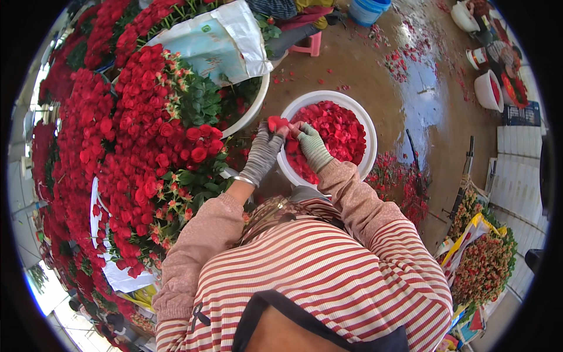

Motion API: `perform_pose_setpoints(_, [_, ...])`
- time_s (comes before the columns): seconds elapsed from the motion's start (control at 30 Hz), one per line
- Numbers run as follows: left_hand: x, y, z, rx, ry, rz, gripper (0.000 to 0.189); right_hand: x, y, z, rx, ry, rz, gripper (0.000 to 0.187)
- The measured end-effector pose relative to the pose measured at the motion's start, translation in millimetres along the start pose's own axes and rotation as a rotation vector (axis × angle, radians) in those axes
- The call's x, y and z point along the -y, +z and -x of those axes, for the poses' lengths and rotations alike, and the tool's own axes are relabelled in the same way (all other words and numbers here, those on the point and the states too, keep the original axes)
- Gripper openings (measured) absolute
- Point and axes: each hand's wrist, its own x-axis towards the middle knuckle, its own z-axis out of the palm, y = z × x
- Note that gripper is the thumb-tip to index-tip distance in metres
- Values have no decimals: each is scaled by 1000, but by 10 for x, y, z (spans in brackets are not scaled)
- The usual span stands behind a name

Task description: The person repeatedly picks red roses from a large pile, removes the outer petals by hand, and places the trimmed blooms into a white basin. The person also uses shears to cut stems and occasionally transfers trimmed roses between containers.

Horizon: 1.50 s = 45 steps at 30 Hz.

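My left hand [263,154], in a grey glove with bare fingertips, grips a red rose head [277,123] at the near left rim of a white tub. My right hand [314,147], in a pale grey-green glove, has its fingertips drawn together right beside the rose; whether a petal is pinched between them is too small to tell. Below both hands stands the round white tub [373,141], and loose red rose petals [338,127] fill much of it. Close on my left, a large mass of cut red roses [145,145] reaches almost to my left wrist.
A second white tub [257,103] holds stems under a printed plastic sack [215,42]. Beyond it, a person sits near a pink stool [311,46] and a blue bucket [368,11]. Petals litter the wet floor [396,57]. Bundled flowers [479,259] stand at right; other people work far right.
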Motion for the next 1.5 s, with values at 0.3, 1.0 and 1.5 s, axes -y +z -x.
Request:
perform_pose_setpoints(0.3, [-274,287,-237,362,-887,399,24,457,-392,458,16,-637,575,9])
perform_pose_setpoints(1.0, [200,390,-127,315,-821,-48,58,40,-664,320,193,-480,857,41])
perform_pose_setpoints(1.5, [11,544,130,180,257,-573,30,-13,-323,276,-175,201,-912,11])
